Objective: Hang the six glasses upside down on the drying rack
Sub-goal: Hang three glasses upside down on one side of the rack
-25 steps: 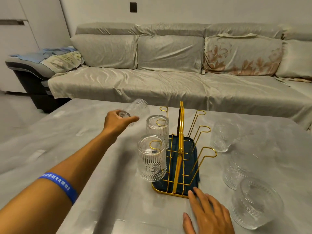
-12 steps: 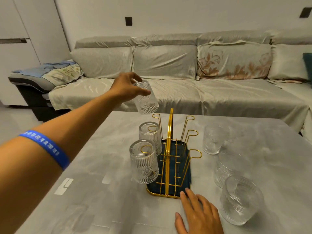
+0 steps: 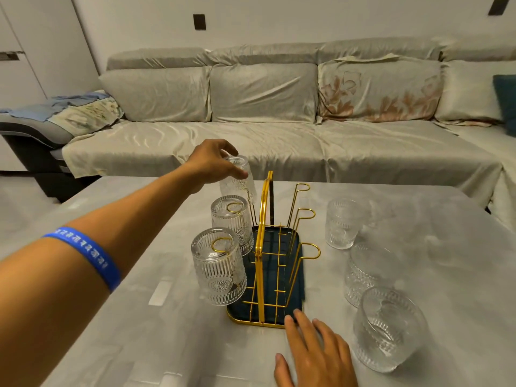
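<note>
Over the rack's (image 3: 268,277) far left hook, your left hand (image 3: 208,163) has lowered the third glass (image 3: 237,180), gripped inverted; your right hand (image 3: 315,356), flat and empty, steadies the rack.

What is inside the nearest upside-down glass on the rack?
Through the nearest hung glass a gold hook loop of the drying rack shows just under its upturned base. The hook's lower stem is blurred by the ribbed glass. No liquid is visible.
</note>
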Demonstrator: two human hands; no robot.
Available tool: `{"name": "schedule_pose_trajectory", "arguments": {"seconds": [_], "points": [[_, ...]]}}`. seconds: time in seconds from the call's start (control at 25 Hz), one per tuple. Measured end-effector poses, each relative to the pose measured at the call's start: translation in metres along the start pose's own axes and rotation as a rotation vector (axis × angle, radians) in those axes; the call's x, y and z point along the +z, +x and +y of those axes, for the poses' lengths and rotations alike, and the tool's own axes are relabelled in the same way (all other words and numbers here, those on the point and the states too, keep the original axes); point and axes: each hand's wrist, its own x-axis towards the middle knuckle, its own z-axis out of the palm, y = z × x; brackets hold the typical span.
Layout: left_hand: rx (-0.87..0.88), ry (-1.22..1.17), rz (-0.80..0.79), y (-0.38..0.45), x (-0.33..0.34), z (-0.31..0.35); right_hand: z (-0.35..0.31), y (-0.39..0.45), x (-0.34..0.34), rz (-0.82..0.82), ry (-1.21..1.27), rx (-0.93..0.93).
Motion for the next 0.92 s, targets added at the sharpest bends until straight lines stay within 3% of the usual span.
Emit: {"name": "schedule_pose_trajectory", "arguments": {"seconds": [0.32,0.76,0.84,0.92], "points": [[-0.074,0.086,-0.074,-0.003,0.022,-0.009,0.0,-0.001,-0.001,-0.073,-0.012,-0.017],[-0.087,0.05,-0.099,-0.012,0.026,-0.013,0.002,-0.008,-0.003,-0.042,-0.039,-0.027],[-0.105,-0.138,0.056,-0.029,0.013,-0.016,0.0,-0.011,-0.007,-0.08,0.007,-0.011],[-0.225,-0.44,0.356,-0.061,-0.005,-0.034,0.0,-0.012,-0.001,-0.126,0.003,-0.011]]}}
